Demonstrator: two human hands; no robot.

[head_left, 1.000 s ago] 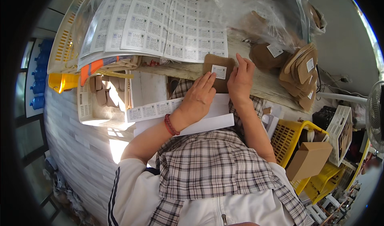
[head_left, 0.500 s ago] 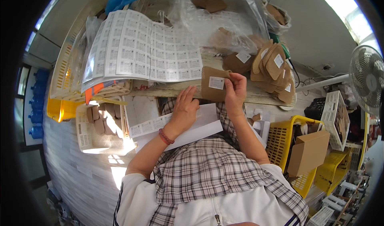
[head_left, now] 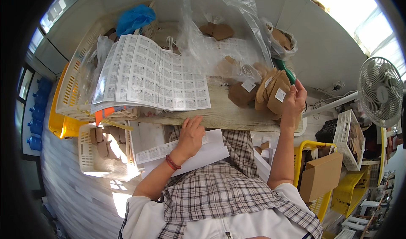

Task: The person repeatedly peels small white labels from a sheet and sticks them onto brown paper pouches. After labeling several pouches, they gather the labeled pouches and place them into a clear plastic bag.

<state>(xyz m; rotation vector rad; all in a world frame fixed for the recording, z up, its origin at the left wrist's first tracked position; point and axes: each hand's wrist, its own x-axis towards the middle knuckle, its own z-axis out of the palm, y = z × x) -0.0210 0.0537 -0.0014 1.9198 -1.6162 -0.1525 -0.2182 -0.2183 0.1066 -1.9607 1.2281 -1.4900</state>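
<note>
My left hand lies with its fingers stretched out on a white label sheet across my lap, near the table's front edge. My right hand is at the right side of a pile of brown textured pads. Its fingers are bent at the pile's edge, and what they hold is hidden. Several of the flat, rounded pads carry a small white label. Beside the pile, another brown pad bears a label too. Large printed label sheets overlap on the left of the table.
A clear plastic bag with brown pieces covers the table's back. A white crate stands left; below it a cream basket holds brown pieces. At right are a white fan, a yellow basket and a cardboard box.
My right hand has moved right from above the table's front edge to the pile; the labelled brown pad it held no longer shows there. My left hand stays on the sheet. The view has shifted.
</note>
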